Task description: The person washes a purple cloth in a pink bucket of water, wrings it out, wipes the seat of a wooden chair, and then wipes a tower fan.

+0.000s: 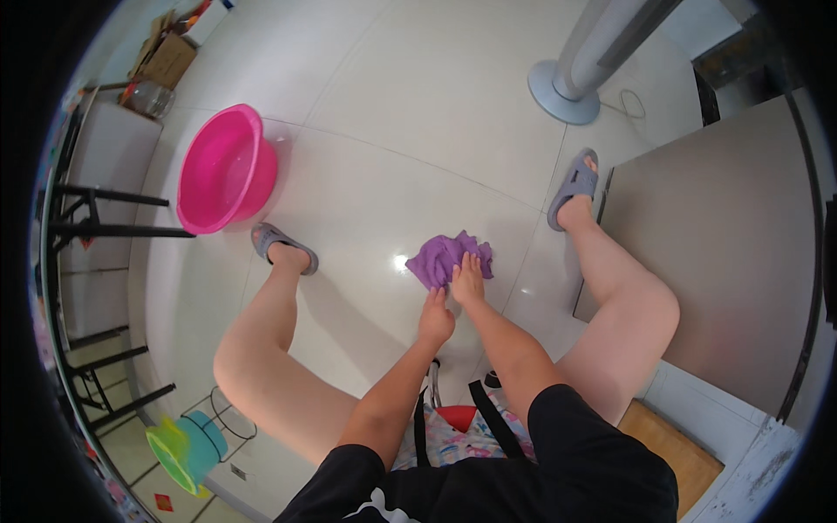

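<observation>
A crumpled purple cloth (437,256) is in front of me over the pale tiled floor, between my spread legs. My right hand (469,282) rests on its near right part, back upward, with the fingers and thumb against the fabric. My left hand (437,319) is lower and a little to the left, its fingertips touching the cloth's near edge. The fingers hide part of the fabric, so I cannot tell whether either hand grips it or only presses on it.
A pink plastic basin (225,170) stands beyond my left slipper (285,248). Black table legs (124,230) reach in from the left, near a bin (204,435) with a yellow bag. A round-based grey column (563,91) stands far right. A large grey panel (706,242) borders my right leg.
</observation>
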`<state>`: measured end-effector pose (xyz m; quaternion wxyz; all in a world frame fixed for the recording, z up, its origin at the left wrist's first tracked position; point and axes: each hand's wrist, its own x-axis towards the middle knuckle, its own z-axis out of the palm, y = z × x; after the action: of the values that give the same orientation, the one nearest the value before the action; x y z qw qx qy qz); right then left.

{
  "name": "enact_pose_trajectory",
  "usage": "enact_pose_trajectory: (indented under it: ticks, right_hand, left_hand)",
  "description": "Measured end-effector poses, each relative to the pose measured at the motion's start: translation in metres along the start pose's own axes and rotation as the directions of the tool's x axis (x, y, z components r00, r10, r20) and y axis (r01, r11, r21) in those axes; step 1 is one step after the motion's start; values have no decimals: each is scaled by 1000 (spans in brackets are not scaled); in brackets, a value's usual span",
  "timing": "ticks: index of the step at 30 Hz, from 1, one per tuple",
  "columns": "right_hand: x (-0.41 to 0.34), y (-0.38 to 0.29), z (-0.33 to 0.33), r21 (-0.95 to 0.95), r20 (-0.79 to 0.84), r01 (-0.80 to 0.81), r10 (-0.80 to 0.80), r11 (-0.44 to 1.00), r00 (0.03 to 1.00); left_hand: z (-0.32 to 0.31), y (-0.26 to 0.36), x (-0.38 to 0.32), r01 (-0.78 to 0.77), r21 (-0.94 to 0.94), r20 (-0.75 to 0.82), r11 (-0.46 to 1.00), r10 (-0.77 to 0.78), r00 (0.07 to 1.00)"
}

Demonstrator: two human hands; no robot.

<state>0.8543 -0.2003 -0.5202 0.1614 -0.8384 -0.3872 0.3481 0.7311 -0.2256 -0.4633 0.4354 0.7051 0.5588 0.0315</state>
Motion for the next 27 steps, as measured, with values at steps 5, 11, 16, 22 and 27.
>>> enact_pose_trajectory:
  ticks: [5,11,16,22,27]
  right_hand:
    - [18,-3,4,-36,-101,-315,310,948,945]
    - [85,23,-58,-200,-249,-216,164,956,955]
    - [15,42,-41,-186,-74,-189,178,964,981]
    - [3,31,-42,-169,6,-316,321,934,947]
    - [106,17,-97,-221,-27,-91,87,971,996]
  left_hand:
    - [14,-9,35,-190,280,113,941,164,980]
    - [9,20,83,-243,576,316,781,61,947]
    - [-13,21,71,-134,610,347,781,-111,931]
    - [-17,3,35,-66,594,385,802,-211,898]
    - [-29,43,106,-40,549,294,835,-148,944]
